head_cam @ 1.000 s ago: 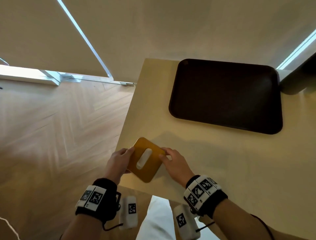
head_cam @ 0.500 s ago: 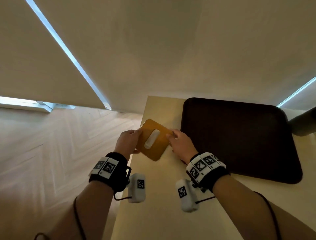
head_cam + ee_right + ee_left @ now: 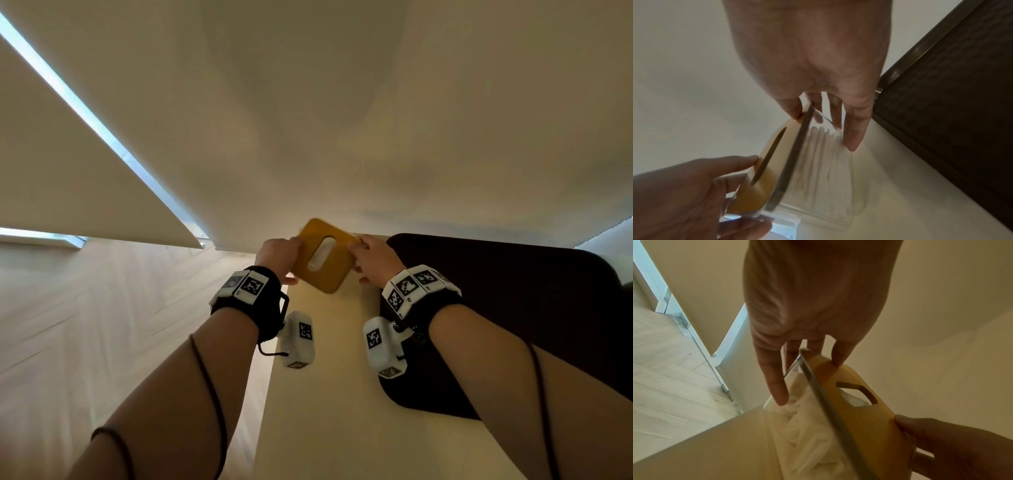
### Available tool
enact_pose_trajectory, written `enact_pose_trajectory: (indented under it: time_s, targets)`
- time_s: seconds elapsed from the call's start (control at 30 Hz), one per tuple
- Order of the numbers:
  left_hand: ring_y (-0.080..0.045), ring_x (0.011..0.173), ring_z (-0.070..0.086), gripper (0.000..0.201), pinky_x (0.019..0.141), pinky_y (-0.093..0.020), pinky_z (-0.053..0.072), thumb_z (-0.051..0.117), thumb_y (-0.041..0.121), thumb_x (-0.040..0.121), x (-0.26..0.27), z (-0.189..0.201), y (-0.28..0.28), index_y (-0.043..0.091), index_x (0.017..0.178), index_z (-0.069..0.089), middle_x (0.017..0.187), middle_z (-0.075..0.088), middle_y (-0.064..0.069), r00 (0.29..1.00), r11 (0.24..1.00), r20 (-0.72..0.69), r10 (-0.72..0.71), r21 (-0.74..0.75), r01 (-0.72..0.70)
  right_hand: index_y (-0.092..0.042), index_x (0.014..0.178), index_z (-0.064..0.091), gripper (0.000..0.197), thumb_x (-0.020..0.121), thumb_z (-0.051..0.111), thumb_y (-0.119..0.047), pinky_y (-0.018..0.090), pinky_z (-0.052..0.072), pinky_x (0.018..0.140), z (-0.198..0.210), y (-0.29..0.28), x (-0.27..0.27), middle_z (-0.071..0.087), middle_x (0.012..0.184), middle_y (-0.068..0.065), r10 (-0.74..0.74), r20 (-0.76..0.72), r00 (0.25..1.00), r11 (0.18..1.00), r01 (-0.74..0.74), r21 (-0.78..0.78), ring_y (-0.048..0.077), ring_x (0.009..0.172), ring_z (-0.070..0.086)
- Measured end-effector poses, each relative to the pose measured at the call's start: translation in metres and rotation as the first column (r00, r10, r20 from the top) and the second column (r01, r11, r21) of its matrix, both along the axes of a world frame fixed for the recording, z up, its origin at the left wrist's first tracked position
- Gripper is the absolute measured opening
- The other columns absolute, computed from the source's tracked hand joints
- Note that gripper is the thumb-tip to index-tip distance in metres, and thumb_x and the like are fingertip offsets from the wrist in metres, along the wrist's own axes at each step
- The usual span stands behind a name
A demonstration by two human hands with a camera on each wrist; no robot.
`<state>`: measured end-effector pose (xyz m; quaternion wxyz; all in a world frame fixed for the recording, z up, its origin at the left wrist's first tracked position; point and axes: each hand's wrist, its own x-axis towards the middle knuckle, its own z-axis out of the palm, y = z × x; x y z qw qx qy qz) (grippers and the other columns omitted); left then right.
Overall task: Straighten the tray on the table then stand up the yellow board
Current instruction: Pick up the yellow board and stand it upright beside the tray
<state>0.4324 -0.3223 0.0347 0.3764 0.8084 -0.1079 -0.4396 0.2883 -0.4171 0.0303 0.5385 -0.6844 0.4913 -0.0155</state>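
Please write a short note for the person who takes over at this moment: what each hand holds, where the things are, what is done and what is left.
Left hand: grip on the left edge of the yellow board.
Right hand: grip on its right edge.
The board is lifted and tilted over the far left part of the table. A clear container with white contents sits under it.
The tray lies flat on the table, to the right of the board. It looks parallel to the table edge.
Left: set the board upright and let go.
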Motion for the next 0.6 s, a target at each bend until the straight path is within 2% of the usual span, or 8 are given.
enact_pose_trajectory:
  time_s: [0.1, 0.23, 0.43, 0.53, 0.6]
  targets:
    - [-0.028, 0.09, 0.061, 0.023, 0.082, -0.046, 0.059, 0.051, 0.034, 0.091, 0.008, -0.002, -0.013, 0.013, 0.098, 0.053, 0.105, 0.058, -0.01, 1.0, 1.0, 0.009, -0.012, 0.021, 0.012, -0.012, 0.108, 0.053, 0.029, 0.095, 0.038, -0.034, 0.054, 0.056, 0.084, -0.004, -0.011, 0.009, 0.062, 0.106, 0.017, 0.0, -0.023, 1.0, 1.0, 0.0, 0.004, 0.035, 0.091, 0.063]
    - [-0.028, 0.089, 0.06, 0.021, 0.082, -0.047, 0.059, 0.052, 0.034, 0.091, 0.015, -0.007, -0.023, 0.014, 0.097, 0.054, 0.103, 0.057, -0.01, 0.999, 0.999, 0.018, -0.03, 0.033, 0.03, -0.012, 0.107, 0.053, 0.03, 0.095, 0.038, -0.035, 0.052, 0.057, 0.082, -0.006, -0.022, 0.015, 0.059, 0.099, 0.013, 0.0, -0.037, 0.999, 1.0, 0.0, 0.005, 0.035, 0.093, 0.063]
    - [-0.028, 0.088, 0.061, 0.021, 0.08, -0.045, 0.06, 0.052, 0.033, 0.09, 0.019, -0.011, -0.031, 0.014, 0.097, 0.054, 0.103, 0.058, -0.01, 0.999, 0.998, 0.034, -0.04, 0.04, 0.039, -0.012, 0.106, 0.053, 0.029, 0.095, 0.037, -0.034, 0.046, 0.06, 0.073, -0.011, -0.029, 0.019, 0.061, 0.105, 0.017, -0.014, -0.045, 0.999, 1.0, 0.014, 0.009, 0.034, 0.088, 0.064]
    - [-0.028, 0.089, 0.061, 0.022, 0.081, -0.046, 0.059, 0.053, 0.035, 0.089, 0.022, -0.012, -0.031, 0.014, 0.096, 0.055, 0.103, 0.059, -0.01, 0.997, 0.997, 0.043, -0.059, 0.054, 0.057, -0.013, 0.112, 0.052, 0.032, 0.095, 0.037, -0.035, 0.05, 0.057, 0.083, -0.013, -0.027, 0.021, 0.062, 0.112, 0.018, -0.035, -0.032, 0.999, 0.999, 0.035, 0.012, 0.035, 0.095, 0.062]
    - [-0.029, 0.088, 0.058, 0.024, 0.084, -0.045, 0.057, 0.052, 0.037, 0.089, 0.026, -0.01, -0.032, 0.013, 0.094, 0.055, 0.099, 0.058, -0.01, 0.993, 0.993, 0.072, -0.096, 0.072, 0.091, -0.015, 0.125, 0.046, 0.038, 0.094, 0.04, -0.037, 0.053, 0.051, 0.093, -0.015, -0.025, 0.02, 0.058, 0.124, 0.016, -0.09, -0.018, 0.996, 0.996, 0.09, 0.01, 0.035, 0.106, 0.058]
